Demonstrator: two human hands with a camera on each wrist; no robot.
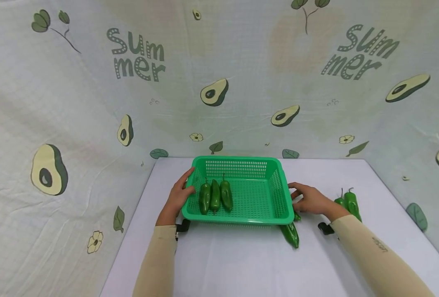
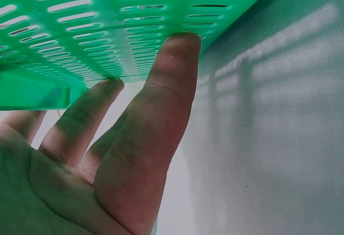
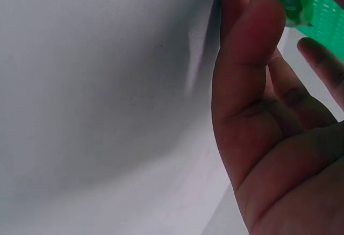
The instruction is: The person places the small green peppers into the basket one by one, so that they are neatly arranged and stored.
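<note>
A green plastic basket (image 1: pixel 238 218) stands on the white table with three green peppers (image 1: pixel 215 197) side by side in its left half. At the basket's left side is my left hand (image 1: pixel 177 199); in the left wrist view its fairly straight thumb (image 2: pixel 172 79) touches the slotted green wall. Beside the basket's right side, my right hand (image 1: pixel 310 200) pinches a green pepper (image 1: pixel 296 216), mostly hidden by the hand and rim. In the right wrist view, that glossy pepper (image 3: pixel 293 1) shows at the fingertips. Another pepper (image 1: pixel 291 236) lies partly under the basket's front right corner.
Two more green peppers (image 1: pixel 352 203) lie on the table to the right, partly behind my right forearm. The white table (image 1: pixel 227 264) meets a printed cloth backdrop (image 1: pixel 241 132) behind the basket and at both sides.
</note>
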